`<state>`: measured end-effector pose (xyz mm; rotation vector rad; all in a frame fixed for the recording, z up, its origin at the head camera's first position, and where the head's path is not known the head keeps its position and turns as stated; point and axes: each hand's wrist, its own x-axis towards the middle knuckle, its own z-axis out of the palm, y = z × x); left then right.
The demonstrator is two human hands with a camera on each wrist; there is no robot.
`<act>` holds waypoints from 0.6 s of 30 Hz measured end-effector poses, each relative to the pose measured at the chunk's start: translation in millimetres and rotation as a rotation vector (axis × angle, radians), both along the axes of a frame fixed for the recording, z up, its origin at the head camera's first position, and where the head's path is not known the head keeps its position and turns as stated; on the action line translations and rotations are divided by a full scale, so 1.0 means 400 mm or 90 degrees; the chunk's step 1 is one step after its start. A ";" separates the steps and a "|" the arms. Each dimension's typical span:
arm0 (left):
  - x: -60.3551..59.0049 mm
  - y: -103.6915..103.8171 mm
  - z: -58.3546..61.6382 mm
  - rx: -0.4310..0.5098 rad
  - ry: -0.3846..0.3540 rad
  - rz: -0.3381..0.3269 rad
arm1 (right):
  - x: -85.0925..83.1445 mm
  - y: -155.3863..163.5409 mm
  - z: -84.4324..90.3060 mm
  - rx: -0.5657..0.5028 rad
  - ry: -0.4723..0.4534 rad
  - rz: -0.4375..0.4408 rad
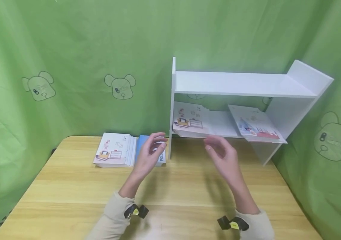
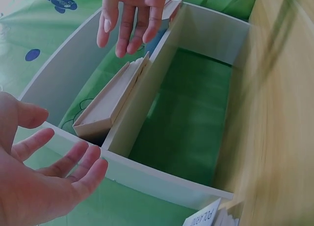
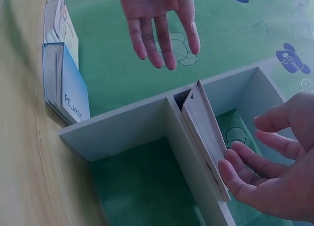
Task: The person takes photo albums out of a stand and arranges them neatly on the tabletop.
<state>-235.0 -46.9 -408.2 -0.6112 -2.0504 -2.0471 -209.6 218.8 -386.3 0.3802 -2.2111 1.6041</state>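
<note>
Green cloth printed with cartoon bears fills the background on every side, and a pale wooden table (image 1: 170, 186) takes up the lower half of the head view. At centre right of the frame stands a white shelf unit (image 1: 242, 85), and on its lower board lies a stack of printed cards (image 1: 191, 121) with a second, tilted bundle (image 1: 255, 126) to its right. Left of the shelf, at mid-frame, another card stack (image 1: 115, 150) lies flat on the table just beside a blue box (image 1: 142, 143). Both hands hang in the air in front of the shelf's lower opening, holding nothing. The right hand (image 1: 222, 155) is the nearer one to the shelved stack — those cards lie just above and beyond its fingers, their long edge running left to right across the frame. Its fingers are loosely bent, palm turned inward. The left hand (image 1: 151, 153) hovers over the blue box, fingers relaxed and slightly curled, empty.
</note>
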 end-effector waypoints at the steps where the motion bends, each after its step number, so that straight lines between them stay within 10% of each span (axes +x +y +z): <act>1: -0.002 0.003 0.001 -0.001 -0.001 0.000 | 0.000 0.002 0.001 0.000 -0.001 -0.002; 18: -0.026 0.032 0.013 -0.040 0.004 0.017 | -0.012 0.052 -0.001 0.014 -0.008 -0.075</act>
